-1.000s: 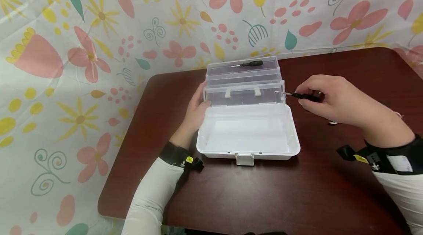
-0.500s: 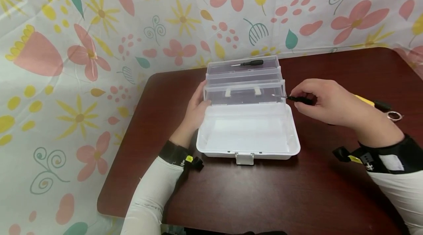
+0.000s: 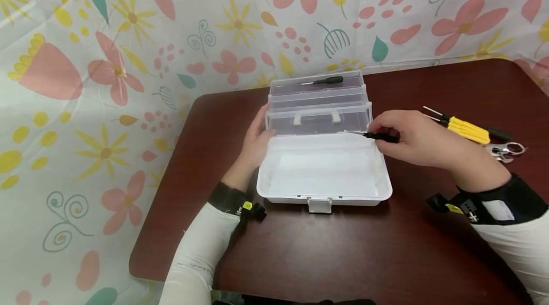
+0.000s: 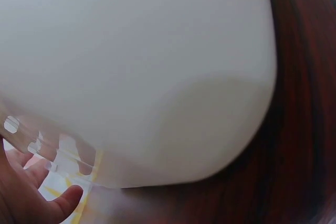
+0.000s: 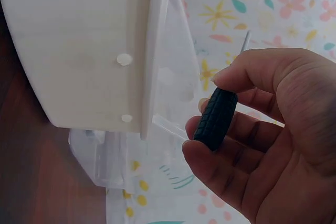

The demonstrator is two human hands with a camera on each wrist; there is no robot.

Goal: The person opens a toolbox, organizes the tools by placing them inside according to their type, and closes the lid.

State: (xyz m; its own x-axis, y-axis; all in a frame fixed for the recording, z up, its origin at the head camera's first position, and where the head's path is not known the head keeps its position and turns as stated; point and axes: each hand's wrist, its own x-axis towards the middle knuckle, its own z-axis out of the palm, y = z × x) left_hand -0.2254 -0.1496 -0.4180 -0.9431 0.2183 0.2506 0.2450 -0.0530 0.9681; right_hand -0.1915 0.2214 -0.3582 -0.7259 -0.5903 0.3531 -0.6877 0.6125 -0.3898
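A white toolbox [image 3: 321,171] stands open on the table, its clear lid [image 3: 317,121] folded back towards the wall. My left hand [image 3: 256,140] rests against the lid's left edge; in the left wrist view its thumb [image 4: 67,203] shows beside the clear plastic. With my right hand [image 3: 407,136] I pinch a small black-handled screwdriver [image 3: 383,137] at the toolbox's back right corner, its thin shaft pointing left over the rear rim. In the right wrist view the ribbed handle [image 5: 216,119] sits between thumb and fingers. Another black-handled screwdriver [image 3: 330,81] lies in the lid's far compartment.
Yellow-handled tools [image 3: 467,129] lie on the table right of my right hand, partly behind the forearm. Near them is a silver metal tool with a ring [image 3: 512,148]. A flowered sheet [image 3: 231,24] hangs behind the dark red table [image 3: 317,252].
My right hand has moved left and slightly nearer with the screwdriver, now over the toolbox's back right corner. The yellow-handled tools have come into view behind it. My left hand stays put.
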